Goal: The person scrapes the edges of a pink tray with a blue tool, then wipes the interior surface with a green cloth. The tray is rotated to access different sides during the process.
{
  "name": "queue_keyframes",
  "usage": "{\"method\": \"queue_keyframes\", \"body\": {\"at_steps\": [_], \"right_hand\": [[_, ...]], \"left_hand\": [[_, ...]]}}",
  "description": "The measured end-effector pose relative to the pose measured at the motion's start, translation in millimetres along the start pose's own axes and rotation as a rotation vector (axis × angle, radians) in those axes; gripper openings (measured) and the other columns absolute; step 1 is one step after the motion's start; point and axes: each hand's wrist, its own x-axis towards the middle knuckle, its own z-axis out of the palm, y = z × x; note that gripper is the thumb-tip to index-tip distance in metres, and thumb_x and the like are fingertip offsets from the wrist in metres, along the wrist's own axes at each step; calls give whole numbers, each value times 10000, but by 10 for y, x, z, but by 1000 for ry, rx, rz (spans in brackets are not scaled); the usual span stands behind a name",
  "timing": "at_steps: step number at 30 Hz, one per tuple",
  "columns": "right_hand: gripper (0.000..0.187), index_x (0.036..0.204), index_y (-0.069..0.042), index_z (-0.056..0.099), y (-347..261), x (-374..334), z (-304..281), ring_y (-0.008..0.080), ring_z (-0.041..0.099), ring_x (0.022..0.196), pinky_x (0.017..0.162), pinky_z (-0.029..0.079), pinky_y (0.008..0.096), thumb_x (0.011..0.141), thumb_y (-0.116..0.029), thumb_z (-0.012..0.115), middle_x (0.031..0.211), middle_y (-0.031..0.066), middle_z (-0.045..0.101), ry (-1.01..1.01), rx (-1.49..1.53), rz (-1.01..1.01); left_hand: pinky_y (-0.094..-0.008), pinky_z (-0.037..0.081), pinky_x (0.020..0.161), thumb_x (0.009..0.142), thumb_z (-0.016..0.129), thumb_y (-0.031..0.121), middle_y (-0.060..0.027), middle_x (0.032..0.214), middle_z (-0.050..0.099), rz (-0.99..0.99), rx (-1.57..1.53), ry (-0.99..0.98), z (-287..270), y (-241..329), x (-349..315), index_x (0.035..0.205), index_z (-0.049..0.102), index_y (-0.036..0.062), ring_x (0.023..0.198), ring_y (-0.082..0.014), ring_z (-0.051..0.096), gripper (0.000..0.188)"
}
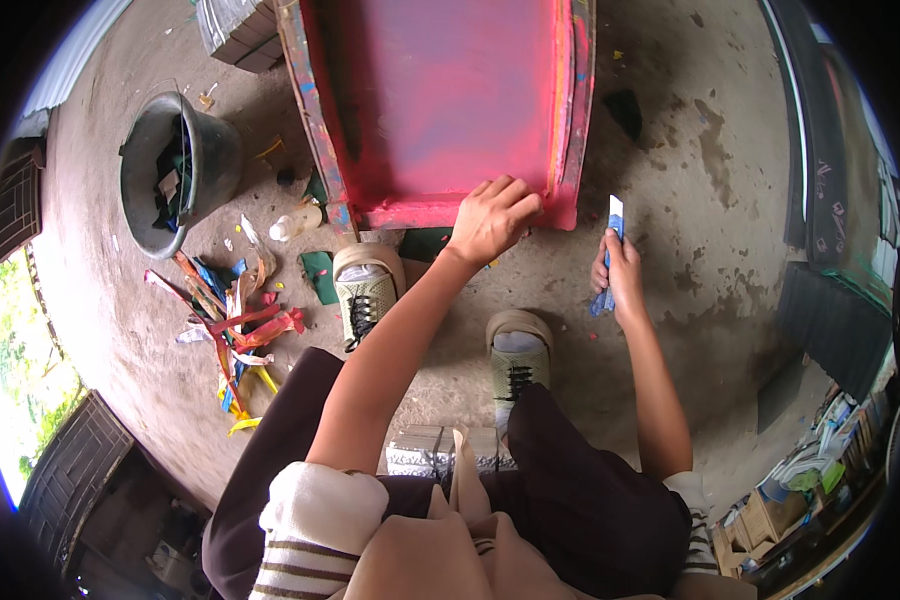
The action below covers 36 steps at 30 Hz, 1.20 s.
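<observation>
Pink frame [400, 217], upper centre, meets the left hand [495, 217], curled perhaps to steady it; grip unclear. Centre right, the right hand [622, 272] clamps a blue cutter [616, 222].

The frame [317, 120] at upper centre looks wooden and roughly painted; its panel [450, 100] seems smooth. The bucket [215, 150] at upper left looks matt plastic, the floor [710, 340] rough concrete.
</observation>
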Motion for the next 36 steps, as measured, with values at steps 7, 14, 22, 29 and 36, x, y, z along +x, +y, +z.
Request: {"method": "queue_keyframes", "body": {"at_steps": [7, 14, 22, 29, 36], "right_hand": [[308, 821, -99, 411, -9, 30, -33, 98, 350, 362, 363, 287, 271, 982, -360, 445, 496, -12, 356, 26, 0, -71], [311, 825, -93, 415, 55, 72, -74, 96, 352, 364, 360, 281, 267, 986, -357, 440, 500, -9, 360, 51, 18, -104], [309, 840, -97, 428, 88, 75, -113, 96, 379, 397, 382, 308, 264, 983, -369, 456, 527, -8, 380, 47, -20, -84], [305, 834, -83, 428, 48, 63, -52, 97, 369, 368, 361, 292, 266, 992, -343, 435, 497, -2, 380, 44, -47, -125], [299, 836, -70, 430, 92, 54, -56, 93, 369, 369, 361, 295, 263, 993, -325, 434, 497, -3, 385, 57, -74, -145]], "left_hand": [[-389, 499, 648, 828, 624, 105, -107, 860, 596, -277, -199, 75, -267, -181, -89, 917, 556, 65, 768, -303, 604, 119], [-348, 408, 772, 806, 645, 179, -1, 886, 586, -122, 209, -239, -775, -653, -259, 880, 696, 160, 912, -196, 525, 91], [-371, 414, 767, 773, 653, 141, 5, 907, 581, -385, 129, -162, -636, -574, -304, 824, 709, 175, 918, -219, 513, 83], [-395, 440, 833, 769, 616, 52, -45, 935, 579, -385, 68, -125, -641, -566, -341, 913, 681, 110, 932, -270, 517, 168], [-404, 439, 848, 740, 505, -56, -99, 968, 562, -378, 85, -132, -623, -480, -320, 920, 654, 79, 951, -298, 513, 270]]}}
